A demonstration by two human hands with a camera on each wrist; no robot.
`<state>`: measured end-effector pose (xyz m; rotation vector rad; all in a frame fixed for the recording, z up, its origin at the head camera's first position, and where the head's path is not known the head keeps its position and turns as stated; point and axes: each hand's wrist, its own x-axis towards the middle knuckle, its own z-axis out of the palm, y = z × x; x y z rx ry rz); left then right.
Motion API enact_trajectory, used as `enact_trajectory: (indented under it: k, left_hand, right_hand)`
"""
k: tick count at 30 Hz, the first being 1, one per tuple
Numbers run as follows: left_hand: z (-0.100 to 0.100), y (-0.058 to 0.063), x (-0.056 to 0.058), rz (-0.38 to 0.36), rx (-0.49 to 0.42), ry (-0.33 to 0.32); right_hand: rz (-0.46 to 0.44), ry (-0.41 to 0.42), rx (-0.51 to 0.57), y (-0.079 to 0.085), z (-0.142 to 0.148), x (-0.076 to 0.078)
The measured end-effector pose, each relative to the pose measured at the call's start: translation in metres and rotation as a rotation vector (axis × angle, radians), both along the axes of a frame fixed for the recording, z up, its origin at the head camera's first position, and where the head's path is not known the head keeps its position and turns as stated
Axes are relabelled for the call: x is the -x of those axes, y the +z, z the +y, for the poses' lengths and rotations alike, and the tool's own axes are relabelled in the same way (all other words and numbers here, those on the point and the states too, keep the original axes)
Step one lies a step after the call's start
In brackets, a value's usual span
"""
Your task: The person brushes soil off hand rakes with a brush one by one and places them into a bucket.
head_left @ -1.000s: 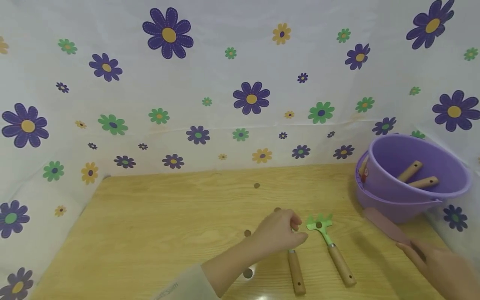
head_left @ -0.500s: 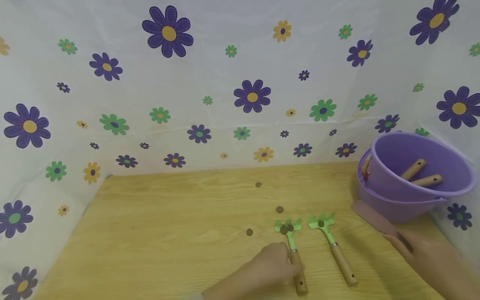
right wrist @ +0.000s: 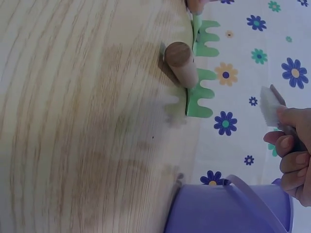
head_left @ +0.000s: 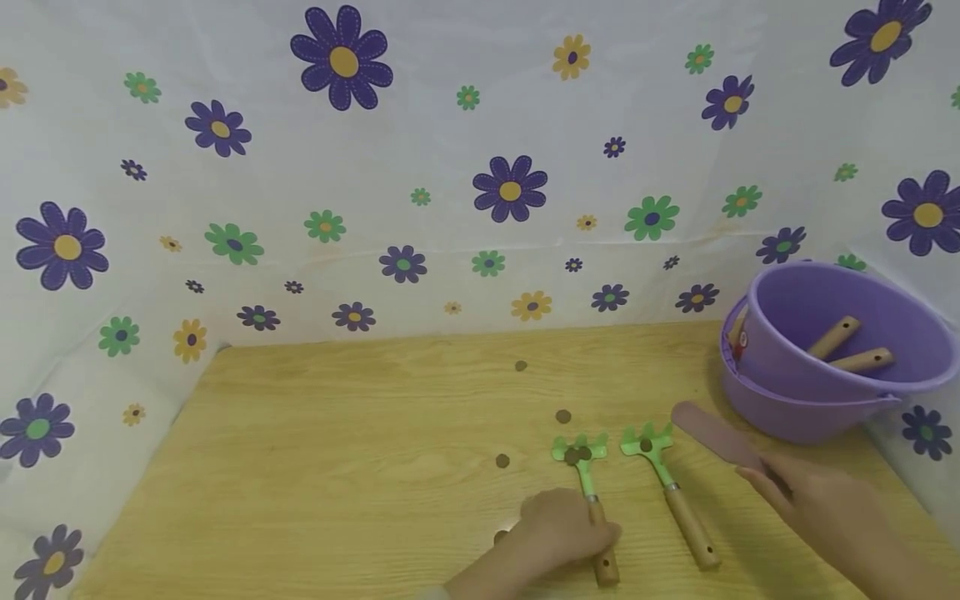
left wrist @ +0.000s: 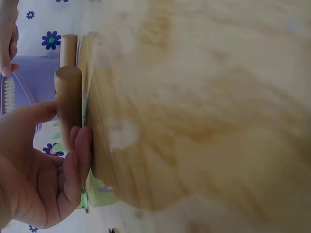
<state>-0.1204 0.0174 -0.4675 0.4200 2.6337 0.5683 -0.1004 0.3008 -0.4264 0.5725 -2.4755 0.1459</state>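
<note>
My left hand (head_left: 558, 525) grips the wooden handle of a small green hand rake (head_left: 585, 477) lying on the table. In the left wrist view, thumb and fingers sit on either side of that handle (left wrist: 69, 92). To its right lies a matching hand rake (head_left: 688, 523), untouched. My right hand (head_left: 832, 508) holds a brush (head_left: 716, 435) above the table by its handle. The brush's back is dull pink-brown, and the right wrist view shows its white bristles (right wrist: 268, 107). Small brown bits lie on both rake heads.
At the right stands a purple bucket (head_left: 780, 410) with wooden handles (head_left: 862, 360) sticking out of it. Several round brown bits (head_left: 563, 417) are scattered on the wooden table (head_left: 315, 467). A white flowered cloth (head_left: 420, 150) rises behind and at the sides.
My left hand has moved down from the left rake's head to its handle and now grips it. My right hand has carried the brush leftward, away from the bucket.
</note>
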Motion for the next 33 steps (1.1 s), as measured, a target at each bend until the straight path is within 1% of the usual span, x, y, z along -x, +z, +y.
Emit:
enact_trajectory:
  k: [2, 4, 7, 10, 13, 16, 19, 22, 24, 25, 26, 27, 30, 32, 33]
  left_hand:
    - [0.003, 0.0, 0.003, 0.01, 0.04, -0.022]
    - [0.005, 0.001, 0.006, 0.007, 0.05, -0.039]
    - [0.005, 0.003, 0.01, -0.004, 0.036, -0.062]
    - [0.004, 0.005, 0.011, -0.036, -0.001, -0.066]
    - [0.002, 0.005, 0.01, -0.09, -0.036, -0.04]
    - [0.0, 0.004, 0.01, -0.124, -0.059, -0.029]
    - [-0.003, 0.002, 0.01, -0.133, -0.089, -0.015]
    - [-0.008, 0.002, 0.009, -0.156, -0.158, 0.032]
    - [-0.013, 0.004, 0.008, -0.151, -0.181, 0.049]
    - [-0.016, 0.005, 0.007, -0.129, -0.178, 0.042]
    - [-0.018, 0.006, 0.006, -0.085, -0.152, 0.022]
    - [-0.02, 0.007, 0.006, -0.027, -0.102, -0.009]
    - [-0.026, 0.008, 0.004, 0.148, 0.038, -0.066]
    - [-0.03, 0.008, 0.004, 0.241, 0.128, -0.09]
    - [-0.033, 0.008, 0.005, 0.275, 0.167, -0.101]
  right_hand:
    - [-0.013, -0.009, 0.013, -0.001, -0.002, 0.0]
    - [-0.023, -0.012, 0.027, -0.003, -0.003, 0.0]
    - [-0.006, 0.004, 0.046, -0.005, -0.005, 0.001]
    - [0.029, 0.039, 0.061, -0.007, -0.006, 0.002]
    - [0.027, 0.036, 0.07, -0.008, -0.008, 0.002]
    - [0.012, 0.014, 0.063, -0.007, -0.008, 0.001]
    - [0.001, 0.002, 0.05, -0.006, -0.009, 0.001]
    - [-0.007, -0.003, 0.04, -0.005, -0.011, 0.001]
    - [-0.015, -0.003, 0.045, -0.004, -0.013, 0.001]
    - [-0.022, 0.001, 0.051, -0.003, -0.014, 0.001]
    - [-0.025, 0.007, 0.052, -0.003, -0.015, 0.002]
    - [-0.028, 0.016, 0.059, -0.003, -0.017, 0.002]
    - [-0.047, 0.036, 0.087, -0.003, -0.023, 0.002]
    - [-0.055, 0.038, 0.095, -0.002, -0.027, 0.002]
    - [-0.064, 0.032, 0.104, -0.001, -0.029, 0.003]
